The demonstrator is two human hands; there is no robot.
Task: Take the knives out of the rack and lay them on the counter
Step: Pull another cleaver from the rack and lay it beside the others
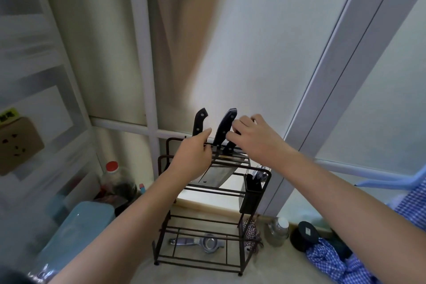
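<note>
A dark wire rack point(232, 258) stands on the beige counter point(129, 272) against the wall. Three black knife handles stick up from its top: a left knife point(200, 122), a middle knife point(225, 127), and a shorter right knife point(230, 148). A wide cleaver blade point(219, 175) shows through the bars below them. My left hand point(193, 159) grips the rack's top rail beside the left handle, thumb raised. My right hand point(251, 138) curls its fingers around the right knife's handle, hiding most of it and touching the middle handle.
A black utensil holder point(252, 191) hangs on the rack's right side, and a pale board point(207, 200) stands in it. A metal squeezer point(202, 242) lies under the rack. Left are a blue container point(76, 237) and a red-capped bottle point(112, 167). Right are a jar point(279, 230), a black lid point(305, 235) and checked cloth point(334, 265).
</note>
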